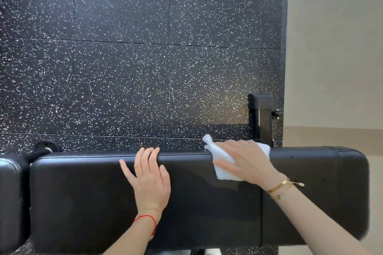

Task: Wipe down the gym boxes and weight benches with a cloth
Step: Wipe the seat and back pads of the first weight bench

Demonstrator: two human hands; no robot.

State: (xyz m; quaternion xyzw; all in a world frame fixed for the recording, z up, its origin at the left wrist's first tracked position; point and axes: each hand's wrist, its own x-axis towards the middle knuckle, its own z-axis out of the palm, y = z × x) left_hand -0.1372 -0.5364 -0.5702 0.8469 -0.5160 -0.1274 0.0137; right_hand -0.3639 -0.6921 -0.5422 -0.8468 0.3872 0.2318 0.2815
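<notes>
A black padded weight bench point(83, 192) stretches across the lower part of the view, its long pad running left to right. My left hand point(149, 178) lies flat on the pad near the middle, fingers straight and reaching the far edge. My right hand point(246, 159) presses a white cloth point(223, 170) onto the pad to the right of centre, fingers spread over it. The cloth's corner sticks up at the far edge, and part of it shows beyond my fingers.
A second black pad point(10, 192) adjoins the bench at the far left. Speckled black rubber floor tiles point(145, 68) fill the area beyond. A black metal frame post point(261, 118) stands behind the bench at right. Beige floor point(335, 68) lies to the right.
</notes>
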